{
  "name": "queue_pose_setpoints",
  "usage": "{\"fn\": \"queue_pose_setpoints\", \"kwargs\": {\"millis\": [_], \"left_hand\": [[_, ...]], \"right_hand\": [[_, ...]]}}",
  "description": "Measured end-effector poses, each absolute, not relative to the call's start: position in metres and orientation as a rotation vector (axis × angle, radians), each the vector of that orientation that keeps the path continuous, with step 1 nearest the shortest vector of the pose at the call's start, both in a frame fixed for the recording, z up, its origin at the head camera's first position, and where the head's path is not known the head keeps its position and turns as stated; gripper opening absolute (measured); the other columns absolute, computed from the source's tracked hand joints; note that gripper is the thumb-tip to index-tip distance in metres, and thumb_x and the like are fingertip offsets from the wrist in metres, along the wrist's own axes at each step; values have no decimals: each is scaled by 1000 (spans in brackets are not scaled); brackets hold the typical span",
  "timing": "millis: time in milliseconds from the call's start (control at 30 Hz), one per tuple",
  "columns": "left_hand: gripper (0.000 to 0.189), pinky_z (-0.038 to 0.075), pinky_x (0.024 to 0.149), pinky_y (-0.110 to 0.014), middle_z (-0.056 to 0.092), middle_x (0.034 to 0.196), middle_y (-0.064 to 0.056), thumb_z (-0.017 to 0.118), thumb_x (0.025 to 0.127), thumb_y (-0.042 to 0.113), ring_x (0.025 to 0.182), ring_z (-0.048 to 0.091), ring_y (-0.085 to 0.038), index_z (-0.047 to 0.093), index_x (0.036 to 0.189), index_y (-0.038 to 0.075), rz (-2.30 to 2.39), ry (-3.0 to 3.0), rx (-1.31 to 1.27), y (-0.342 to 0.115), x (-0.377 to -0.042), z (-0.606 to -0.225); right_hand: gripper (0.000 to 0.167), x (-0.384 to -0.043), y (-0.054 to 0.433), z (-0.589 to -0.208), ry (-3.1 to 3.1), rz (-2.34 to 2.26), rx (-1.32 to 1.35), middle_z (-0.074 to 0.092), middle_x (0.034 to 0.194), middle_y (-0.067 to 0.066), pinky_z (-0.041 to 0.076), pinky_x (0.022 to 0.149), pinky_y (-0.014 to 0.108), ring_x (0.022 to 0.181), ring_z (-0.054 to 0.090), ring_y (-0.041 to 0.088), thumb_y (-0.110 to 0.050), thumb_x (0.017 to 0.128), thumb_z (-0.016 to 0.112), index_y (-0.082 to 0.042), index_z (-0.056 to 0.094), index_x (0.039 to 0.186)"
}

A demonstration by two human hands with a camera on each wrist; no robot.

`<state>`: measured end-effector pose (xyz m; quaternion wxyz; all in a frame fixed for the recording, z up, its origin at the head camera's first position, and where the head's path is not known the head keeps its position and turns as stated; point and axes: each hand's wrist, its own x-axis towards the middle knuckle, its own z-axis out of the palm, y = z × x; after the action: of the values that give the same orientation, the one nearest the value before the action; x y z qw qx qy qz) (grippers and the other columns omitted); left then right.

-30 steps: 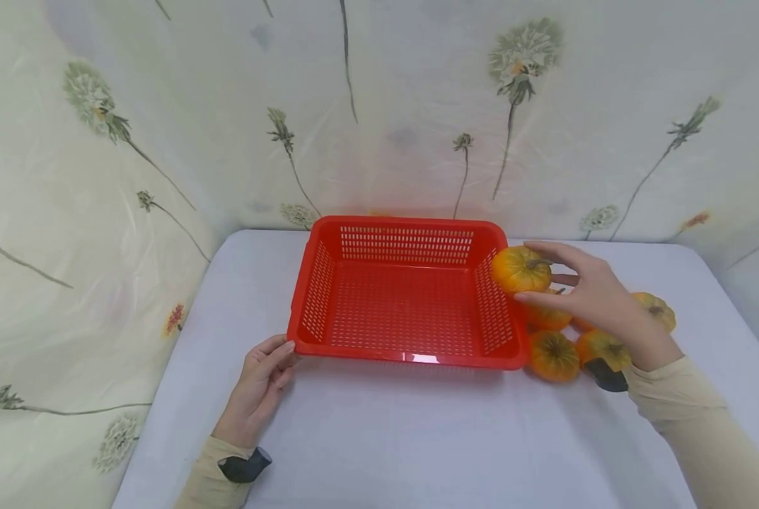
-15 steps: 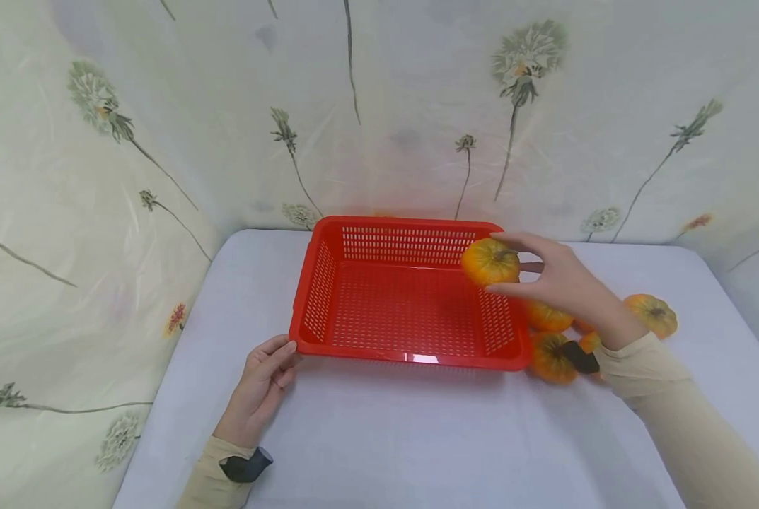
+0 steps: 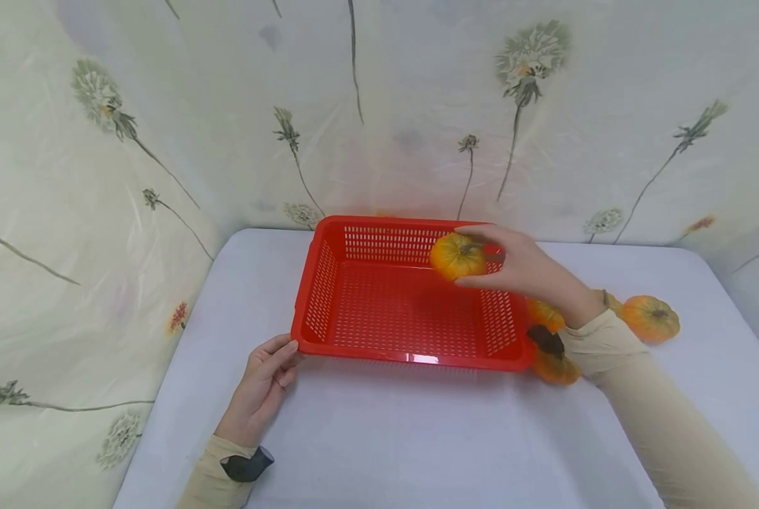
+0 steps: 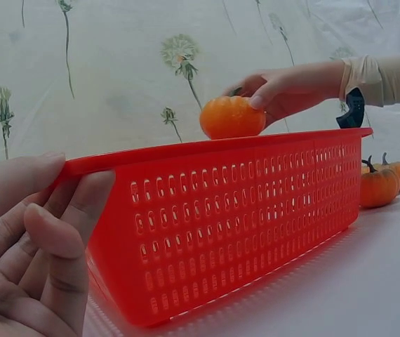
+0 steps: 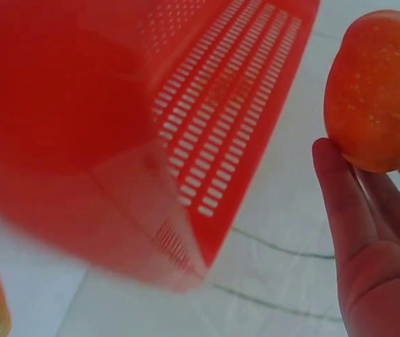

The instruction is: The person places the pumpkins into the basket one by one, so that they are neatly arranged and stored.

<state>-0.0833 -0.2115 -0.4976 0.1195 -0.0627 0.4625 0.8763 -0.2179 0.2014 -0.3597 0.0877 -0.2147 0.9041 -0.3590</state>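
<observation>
A red plastic basket [image 3: 411, 359] with slotted walls stands on the table, and nothing lies on its visible floor. My left hand [image 3: 267, 378] pinches the rim at the near left corner, thumb on top and fingers beneath, as the left wrist view also shows. Over the right rear part of the basket, my right hand [image 3: 513, 265] holds a small orange-yellow pumpkin [image 3: 457, 258] between thumb and fingers. In the left wrist view that pumpkin [image 4: 232, 117] is higher than the rim. The right wrist view shows its smooth orange underside [image 5: 375, 91] against the fingers.
Several more small pumpkins [image 3: 651, 318] sit on the white-covered table [image 3: 379, 438] to the right of the basket, some partly hidden by the right forearm. A flower-patterned sheet [image 3: 392, 106] hangs behind the table and along its left side.
My right hand has carried the pumpkin leftward, from the basket's right rim to over its inside. The left hand and the basket have stayed in place.
</observation>
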Motion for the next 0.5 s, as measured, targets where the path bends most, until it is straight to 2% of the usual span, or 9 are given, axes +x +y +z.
{"fn": "queue_pose_setpoints", "kwargs": {"millis": [300,500], "left_hand": [[24,35,51,-13,78,97,4,54,106,5,79,62,-3,76,106,17,2570,1308,-185,-211,-83,-496],[24,36,50,-12,79,98,4,56,106,6,80,64,-3,76,105,18,2559,1342,-187,-211,-83,-497]], "right_hand": [[77,-233,174,-361,2704,-1026,-690,58,147,8,51,108,55,133,53,30,-36,84,87,-18,52,150],[81,-243,158,-373,2676,-1013,-704,57,146,3,52,107,50,134,52,25,-39,81,88,-18,50,150]]}}
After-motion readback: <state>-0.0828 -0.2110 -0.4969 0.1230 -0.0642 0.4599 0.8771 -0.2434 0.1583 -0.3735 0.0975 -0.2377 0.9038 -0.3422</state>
